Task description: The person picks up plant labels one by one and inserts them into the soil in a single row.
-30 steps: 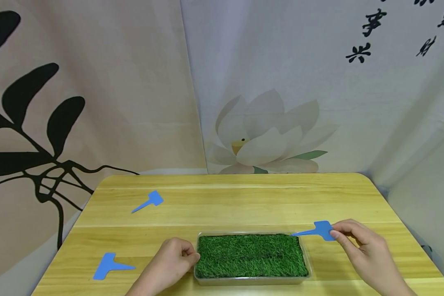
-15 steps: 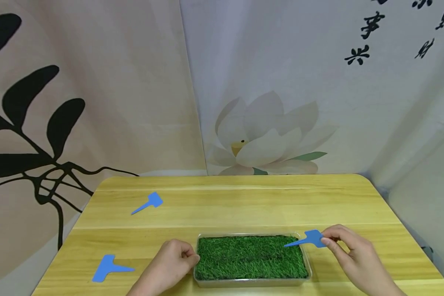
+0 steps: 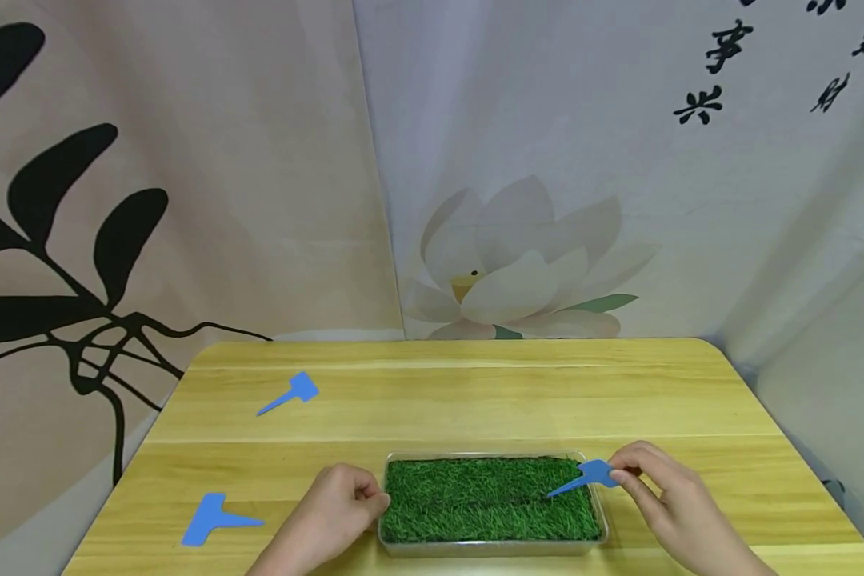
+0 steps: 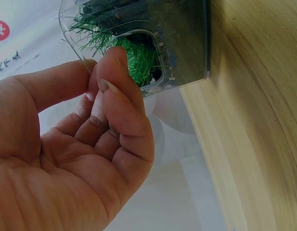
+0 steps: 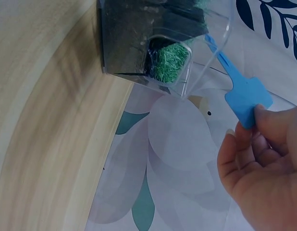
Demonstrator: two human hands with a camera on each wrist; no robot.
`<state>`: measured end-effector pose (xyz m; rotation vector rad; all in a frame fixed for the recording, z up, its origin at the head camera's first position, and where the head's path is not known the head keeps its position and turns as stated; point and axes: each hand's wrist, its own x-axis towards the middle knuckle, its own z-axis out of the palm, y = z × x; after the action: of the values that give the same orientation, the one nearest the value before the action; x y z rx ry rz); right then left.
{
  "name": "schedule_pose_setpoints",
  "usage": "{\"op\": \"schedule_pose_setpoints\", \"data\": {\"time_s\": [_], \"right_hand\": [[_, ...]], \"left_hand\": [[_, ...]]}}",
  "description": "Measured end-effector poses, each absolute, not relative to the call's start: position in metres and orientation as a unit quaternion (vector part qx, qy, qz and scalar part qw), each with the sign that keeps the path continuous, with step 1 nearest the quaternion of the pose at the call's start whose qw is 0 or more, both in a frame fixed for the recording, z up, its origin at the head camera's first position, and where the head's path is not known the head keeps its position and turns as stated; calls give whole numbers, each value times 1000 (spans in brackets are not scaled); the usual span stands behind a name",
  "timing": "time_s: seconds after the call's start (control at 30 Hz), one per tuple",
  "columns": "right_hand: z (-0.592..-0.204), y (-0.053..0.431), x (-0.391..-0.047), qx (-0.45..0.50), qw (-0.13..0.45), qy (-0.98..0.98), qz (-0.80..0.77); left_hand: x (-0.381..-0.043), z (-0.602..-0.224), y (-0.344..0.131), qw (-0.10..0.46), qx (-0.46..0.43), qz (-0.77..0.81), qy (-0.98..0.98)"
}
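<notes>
A clear plastic box (image 3: 490, 550) filled with green artificial grass (image 3: 490, 500) stands near the front of the table. My left hand (image 3: 334, 508) is at its left end; in the left wrist view the thumb and curled fingers pinch the box's rim. Between thumb and forefinger my right hand (image 3: 666, 504) holds a blue T-shaped plant label (image 3: 598, 472) by its broad head. The label slants down to the left, its pointed tip at the grass on the right side. In the right wrist view the label's tip (image 5: 211, 41) overlaps the clear wall.
Two more blue plant labels lie flat on the wooden table (image 3: 475, 400), one label (image 3: 304, 387) toward the back left and another label (image 3: 212, 520) at the front left. Behind the table hangs a printed curtain (image 3: 259, 160).
My right hand has moved left and slightly down, bringing the label from beyond the box's back right corner over the grass, its tip now angled lower. My left hand has stayed in place.
</notes>
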<state>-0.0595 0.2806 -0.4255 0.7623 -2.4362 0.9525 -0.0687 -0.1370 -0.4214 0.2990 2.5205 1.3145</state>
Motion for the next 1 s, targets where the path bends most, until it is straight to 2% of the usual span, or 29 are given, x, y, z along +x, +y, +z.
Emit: {"op": "schedule_pose_setpoints", "data": {"time_s": [0.4,0.7,1.0], "right_hand": [[-432,280,-62,305,209,-869,328],[-434,284,-65,326,237,-863,305],[-433,287,-67,346,241,-858,293]], "left_hand": [[-68,-421,-136,129,99,449,879],[-67,-422,-136,129,102,450,878],[-67,-422,-136,126,100,446,881]]}}
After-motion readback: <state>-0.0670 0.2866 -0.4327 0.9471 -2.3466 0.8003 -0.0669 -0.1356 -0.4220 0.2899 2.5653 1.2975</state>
